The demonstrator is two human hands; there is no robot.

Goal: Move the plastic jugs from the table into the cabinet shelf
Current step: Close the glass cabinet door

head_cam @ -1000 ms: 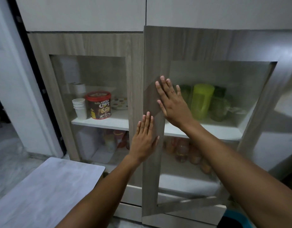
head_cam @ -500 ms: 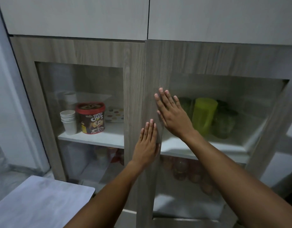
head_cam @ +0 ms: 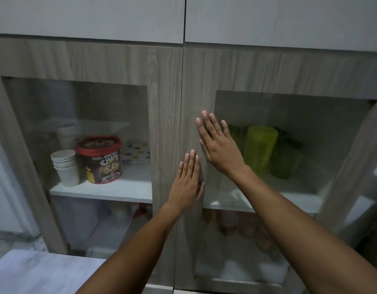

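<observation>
The right-hand cabinet door [head_cam: 268, 66] sits flush with its neighbour, and both palms lie flat on its wooden stile, the right hand [head_cam: 217, 143] above the left hand [head_cam: 188, 183], fingers spread, gripping nothing. Behind the glass, the green plastic jugs [head_cam: 260, 149] stand on the white shelf [head_cam: 289, 200]. They look light, stiff and smooth, probably best taken around the body or by a handle.

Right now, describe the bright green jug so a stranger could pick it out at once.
Look at the right cabinet door, the one with both hands flat on its wood frame. Behind its glass, on the upper white shelf, stands a row of greenish containers. The jug is the tall, bright lime one just right of the right hand; its neighbours are darker and duller green.
</observation>
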